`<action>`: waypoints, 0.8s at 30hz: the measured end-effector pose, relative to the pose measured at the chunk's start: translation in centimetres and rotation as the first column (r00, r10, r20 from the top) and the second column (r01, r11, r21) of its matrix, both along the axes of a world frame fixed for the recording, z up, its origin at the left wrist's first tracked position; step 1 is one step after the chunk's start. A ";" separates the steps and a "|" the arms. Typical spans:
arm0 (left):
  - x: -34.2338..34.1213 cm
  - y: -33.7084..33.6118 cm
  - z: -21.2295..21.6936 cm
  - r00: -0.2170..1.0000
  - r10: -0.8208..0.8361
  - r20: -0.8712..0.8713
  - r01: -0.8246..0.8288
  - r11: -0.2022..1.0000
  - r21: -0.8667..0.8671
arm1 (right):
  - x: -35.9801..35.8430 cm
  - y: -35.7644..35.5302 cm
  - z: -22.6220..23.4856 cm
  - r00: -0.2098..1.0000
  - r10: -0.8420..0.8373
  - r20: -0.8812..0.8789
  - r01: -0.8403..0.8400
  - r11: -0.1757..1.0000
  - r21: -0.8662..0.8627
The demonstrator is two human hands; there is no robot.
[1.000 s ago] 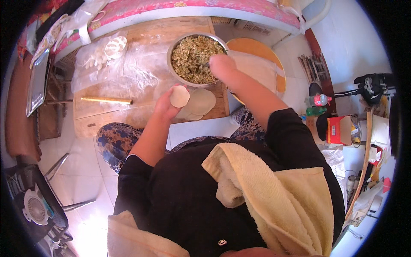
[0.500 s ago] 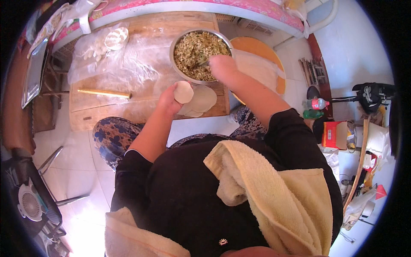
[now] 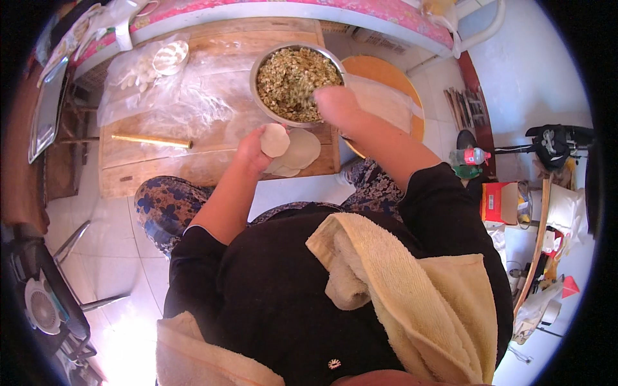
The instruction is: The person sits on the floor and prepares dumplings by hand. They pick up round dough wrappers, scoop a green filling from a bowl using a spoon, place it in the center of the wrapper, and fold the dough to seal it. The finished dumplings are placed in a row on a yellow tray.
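Observation:
A round, pale dumpling wrapper point(image 3: 275, 141) rests in my left hand point(image 3: 253, 149), its fingers curled under it. Just right of that hand, more dumpling wrappers point(image 3: 302, 152) overlap in a loose pile near the table edge. My right hand point(image 3: 337, 104) is closed over the right rim of a steel bowl point(image 3: 255, 96) full of chopped, green-brown filling point(image 3: 293, 74). From its fingers a utensil reaches into the filling, too blurred for me to tell its kind.
On the floured wooden table point(image 3: 145, 174) lie a golden rolling pin point(image 3: 152, 141) and a plastic sheet point(image 3: 119, 106). Dough pieces point(image 3: 132, 78) and a white dish point(image 3: 170, 58) sit at the far left. Beyond the bowl's right side is a round orange board point(image 3: 416, 128) with a pale cloth.
My right hand has shifted slightly, still over the bowl's right side, and the filling beside it looks stirred. My left hand keeps the wrapper in about the same place. The whole view has slid a little.

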State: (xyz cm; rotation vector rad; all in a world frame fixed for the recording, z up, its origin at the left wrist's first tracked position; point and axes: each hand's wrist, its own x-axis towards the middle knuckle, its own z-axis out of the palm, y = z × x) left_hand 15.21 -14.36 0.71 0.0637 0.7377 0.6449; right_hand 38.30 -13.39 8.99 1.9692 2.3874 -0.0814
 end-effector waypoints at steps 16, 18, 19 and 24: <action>-0.6 -0.8 0.5 0.997 0.026 -0.073 -0.032 0.996 -0.081 | 2.1 -3.8 1.5 0.892 -0.090 -0.443 0.281 0.878 0.387; -0.4 -1.0 2.0 0.984 0.054 -0.170 -0.061 0.997 -0.040 | 2.7 -2.9 0.8 0.905 -0.118 -0.410 0.295 0.866 0.403; -0.4 -1.4 2.6 0.973 0.066 -0.221 -0.072 0.997 -0.022 | 2.8 -2.8 0.2 0.908 -0.135 -0.396 0.306 0.861 0.407; -1.5 -1.9 1.3 0.990 0.070 -0.119 -0.078 0.995 -0.063 | -0.1 -3.0 -1.7 0.964 -0.026 -0.266 0.099 0.959 0.266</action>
